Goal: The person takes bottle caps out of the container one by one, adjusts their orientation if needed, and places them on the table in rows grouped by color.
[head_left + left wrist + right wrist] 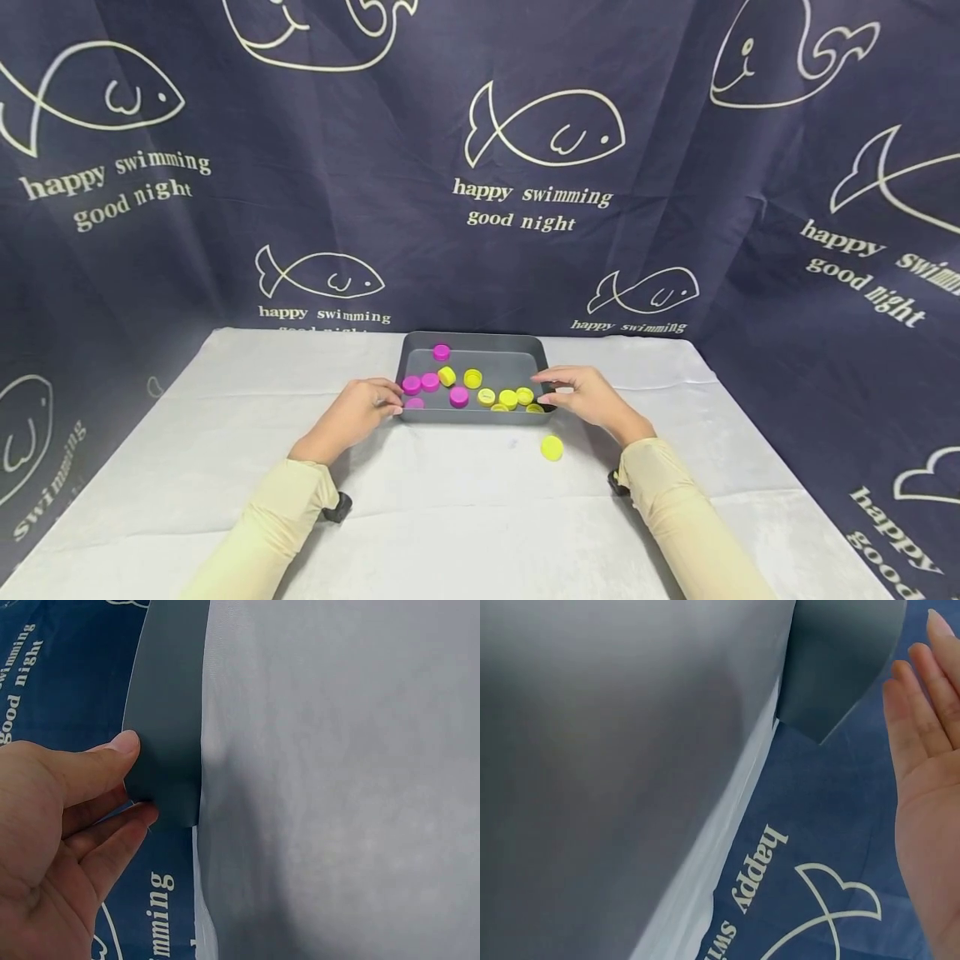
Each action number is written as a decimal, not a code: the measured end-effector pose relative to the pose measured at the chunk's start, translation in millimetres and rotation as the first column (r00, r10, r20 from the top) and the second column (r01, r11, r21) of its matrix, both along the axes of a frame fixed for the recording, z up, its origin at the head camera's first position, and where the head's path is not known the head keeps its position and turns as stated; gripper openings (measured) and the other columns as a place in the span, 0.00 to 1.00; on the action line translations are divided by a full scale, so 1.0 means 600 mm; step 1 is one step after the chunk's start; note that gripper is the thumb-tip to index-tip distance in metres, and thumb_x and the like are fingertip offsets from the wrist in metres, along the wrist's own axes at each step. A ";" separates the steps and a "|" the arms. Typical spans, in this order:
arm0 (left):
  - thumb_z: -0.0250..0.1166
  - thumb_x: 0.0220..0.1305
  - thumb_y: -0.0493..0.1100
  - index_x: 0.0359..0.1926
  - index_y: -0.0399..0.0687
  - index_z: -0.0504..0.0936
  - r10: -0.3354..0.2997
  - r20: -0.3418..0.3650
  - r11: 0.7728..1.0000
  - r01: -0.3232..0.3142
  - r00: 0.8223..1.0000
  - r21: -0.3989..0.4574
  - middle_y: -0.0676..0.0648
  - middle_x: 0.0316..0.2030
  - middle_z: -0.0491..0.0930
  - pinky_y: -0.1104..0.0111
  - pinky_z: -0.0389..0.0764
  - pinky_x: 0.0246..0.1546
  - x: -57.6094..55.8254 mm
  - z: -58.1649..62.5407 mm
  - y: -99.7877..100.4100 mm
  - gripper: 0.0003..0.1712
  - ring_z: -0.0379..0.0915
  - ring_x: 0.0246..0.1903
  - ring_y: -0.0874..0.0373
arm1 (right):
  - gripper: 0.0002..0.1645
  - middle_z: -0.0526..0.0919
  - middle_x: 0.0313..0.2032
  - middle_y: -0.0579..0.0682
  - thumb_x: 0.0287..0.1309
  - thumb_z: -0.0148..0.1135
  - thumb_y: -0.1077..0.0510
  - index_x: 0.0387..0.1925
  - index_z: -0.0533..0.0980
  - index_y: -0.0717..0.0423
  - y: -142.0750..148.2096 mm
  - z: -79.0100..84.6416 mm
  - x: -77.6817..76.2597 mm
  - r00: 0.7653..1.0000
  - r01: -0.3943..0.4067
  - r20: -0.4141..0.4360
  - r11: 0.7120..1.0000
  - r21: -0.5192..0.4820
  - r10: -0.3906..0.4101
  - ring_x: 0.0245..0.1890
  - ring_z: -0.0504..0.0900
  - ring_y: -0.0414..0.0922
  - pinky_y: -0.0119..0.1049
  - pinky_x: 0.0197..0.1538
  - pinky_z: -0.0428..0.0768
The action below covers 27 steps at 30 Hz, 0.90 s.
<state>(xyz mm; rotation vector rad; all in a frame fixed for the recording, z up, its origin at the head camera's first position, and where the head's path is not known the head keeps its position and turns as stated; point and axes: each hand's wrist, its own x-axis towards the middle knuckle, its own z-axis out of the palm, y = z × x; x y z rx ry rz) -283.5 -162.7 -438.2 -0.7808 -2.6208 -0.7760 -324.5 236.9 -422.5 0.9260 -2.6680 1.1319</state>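
A dark grey rectangular tray [480, 416] sits on the table, holding several magenta bottle caps [459, 397] and several yellow bottle caps [507, 400]. The magenta ones lie mostly toward the left, the yellow ones from the middle to the right front. At the tray's left front corner, my left hand [365, 408] pinches the wall, the thumb [126, 742] at the rim and fingertips at the outer side. My right hand [585, 396] is at the tray's right end, its fingers fairly straight, thumb and forefinger apart over the rim. One yellow cap [551, 447] lies on the table outside the tray.
A white cloth [465, 517] covers the table. Dark blue curtains [525, 275] printed with fish and lettering hang behind the table and along both sides. The tray stands near the table's back edge.
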 end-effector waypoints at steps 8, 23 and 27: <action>0.73 0.56 0.38 0.31 0.39 0.89 0.011 0.018 1.000 -0.012 1.000 0.015 0.44 0.41 0.87 0.56 0.79 0.57 0.003 0.001 0.001 0.05 0.82 0.49 0.48 | 0.19 0.86 0.50 0.52 0.54 0.73 0.62 0.49 0.85 0.57 -0.020 -0.001 -0.024 1.000 -0.008 -0.001 0.995 0.101 0.009 0.52 0.83 0.52 0.53 0.56 0.80; 0.72 0.56 0.36 0.31 0.38 0.89 0.007 0.005 1.000 -0.007 1.000 0.015 0.44 0.42 0.87 0.56 0.80 0.56 0.005 0.003 0.003 0.04 0.83 0.48 0.48 | 0.18 0.87 0.46 0.49 0.54 0.73 0.63 0.48 0.85 0.56 -0.041 -0.007 -0.051 0.989 -0.113 -0.052 0.939 0.326 0.137 0.49 0.85 0.48 0.45 0.55 0.83; 0.72 0.56 0.36 0.32 0.38 0.89 0.002 0.010 1.000 -0.002 1.000 0.017 0.44 0.42 0.87 0.56 0.80 0.56 0.004 0.005 0.002 0.04 0.83 0.48 0.47 | 0.18 0.88 0.44 0.49 0.52 0.74 0.63 0.47 0.86 0.56 -0.049 -0.006 -0.051 0.987 -0.111 -0.064 0.922 0.372 0.144 0.47 0.86 0.47 0.44 0.53 0.84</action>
